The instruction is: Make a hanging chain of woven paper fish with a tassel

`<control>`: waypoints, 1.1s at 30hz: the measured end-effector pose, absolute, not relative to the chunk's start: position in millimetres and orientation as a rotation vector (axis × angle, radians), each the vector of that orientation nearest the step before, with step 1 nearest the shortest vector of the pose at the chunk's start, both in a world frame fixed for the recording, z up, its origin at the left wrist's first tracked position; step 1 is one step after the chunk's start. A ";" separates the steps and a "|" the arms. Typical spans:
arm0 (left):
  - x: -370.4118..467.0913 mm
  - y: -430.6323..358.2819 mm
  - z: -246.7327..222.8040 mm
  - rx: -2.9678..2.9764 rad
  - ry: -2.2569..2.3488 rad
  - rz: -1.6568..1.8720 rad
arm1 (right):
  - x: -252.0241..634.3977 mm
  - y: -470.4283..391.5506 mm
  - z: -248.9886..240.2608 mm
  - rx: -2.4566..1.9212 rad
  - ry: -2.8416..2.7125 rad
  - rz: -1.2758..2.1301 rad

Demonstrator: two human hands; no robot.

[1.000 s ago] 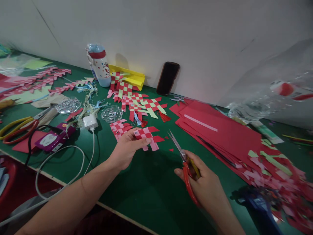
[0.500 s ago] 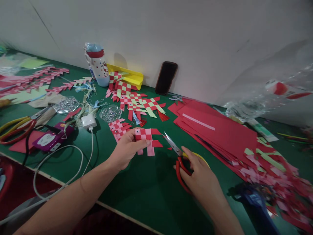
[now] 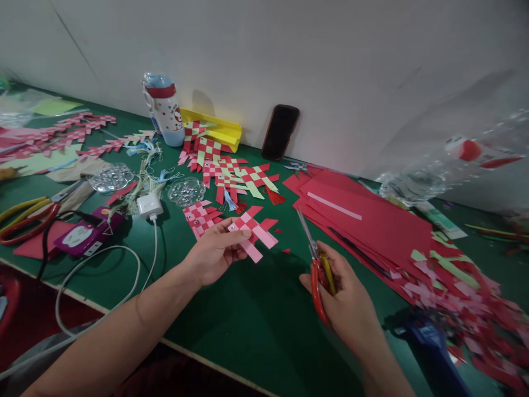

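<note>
My left hand (image 3: 217,248) pinches a woven paper fish (image 3: 254,229) in red and pink, with a googly eye at its head end and strips fanning out to the right. In my right hand (image 3: 345,289) is a pair of scissors (image 3: 316,264) with red and yellow handles, its blades looking closed and pointing up and away, apart from the fish. Another red and pink woven fish (image 3: 199,216) lies just behind my left hand. Small red paper scraps (image 3: 286,251) rest on the green table (image 3: 260,320) between my hands.
More woven fish (image 3: 252,179), some tasselled, lie by a bottle (image 3: 165,113) and a yellow folder (image 3: 227,132). A phone (image 3: 281,132) leans on the wall. Red paper sheets (image 3: 367,209) and scraps (image 3: 467,309) fill the right. A white charger (image 3: 150,205) and second scissors (image 3: 37,215) are left.
My left hand has turned the fish so its strips slant down to the right. The scissors have swung more upright and shifted slightly right, and their blades look closer together.
</note>
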State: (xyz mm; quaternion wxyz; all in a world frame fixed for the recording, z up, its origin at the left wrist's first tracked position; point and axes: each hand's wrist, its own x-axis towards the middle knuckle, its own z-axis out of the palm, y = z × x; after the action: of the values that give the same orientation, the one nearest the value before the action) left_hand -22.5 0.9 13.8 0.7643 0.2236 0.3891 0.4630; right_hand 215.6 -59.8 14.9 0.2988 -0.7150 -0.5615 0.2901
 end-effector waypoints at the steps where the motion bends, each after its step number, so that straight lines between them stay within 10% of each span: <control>1: -22.7 0.6 13.9 0.509 0.836 0.992 | 217.0 -60.5 12.5 -1.852 -1.472 0.808; 19: -19.9 -2.6 10.3 0.651 0.869 1.021 | 208.0 -66.3 14.0 -1.650 -1.462 1.083; 33: -16.1 -5.8 7.6 0.727 0.889 0.996 | 224.0 -61.8 -1.1 -1.974 -2.273 0.017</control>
State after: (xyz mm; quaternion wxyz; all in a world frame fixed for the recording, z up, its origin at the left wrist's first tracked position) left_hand -16.1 -5.8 7.6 0.7246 0.3295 0.4031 0.4515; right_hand 224.0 -61.8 -1.1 0.0654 -0.6544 -0.7533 0.0057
